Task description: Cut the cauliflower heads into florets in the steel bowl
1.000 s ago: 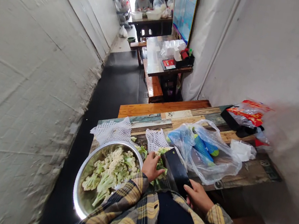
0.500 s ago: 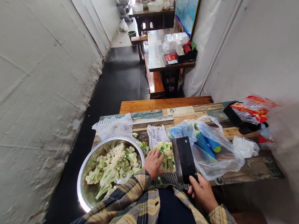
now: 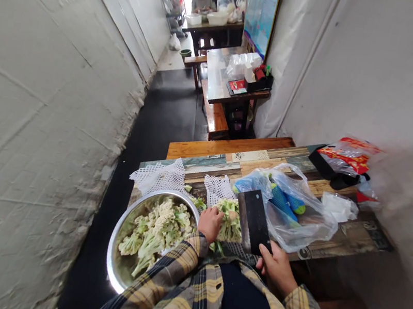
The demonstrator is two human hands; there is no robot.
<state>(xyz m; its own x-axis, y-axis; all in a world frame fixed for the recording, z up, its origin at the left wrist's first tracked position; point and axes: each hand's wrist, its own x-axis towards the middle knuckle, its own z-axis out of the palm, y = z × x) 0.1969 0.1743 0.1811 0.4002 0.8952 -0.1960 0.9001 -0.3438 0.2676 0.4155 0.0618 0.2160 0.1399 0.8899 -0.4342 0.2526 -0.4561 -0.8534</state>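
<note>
The hands are apart. The right hand point(image 3: 278, 266) is clamped round the handle of the cleaver point(image 3: 253, 222), whose dark, broad blade points away from the body. The cauliflower point(image 3: 232, 221) lies on the counter point(image 3: 255, 167) between the blade and the left hand point(image 3: 210, 224); whether the blade touches it is unclear. The left hand has its fingers bent at the cauliflower's left side, and I cannot tell whether they grip a piece.

Left of that hand stands a steel bowl point(image 3: 113, 247) with cut florets point(image 3: 159, 225) in it. White netting point(image 3: 161, 176) lies behind the bowl. Right of the cleaver is a clear bag point(image 3: 312, 228) with blue-and-green things point(image 3: 282, 206) inside, and a white wad point(image 3: 339, 208) just beside it. Farther off, a person point(image 3: 203, 0) is at another counter point(image 3: 211, 27).
</note>
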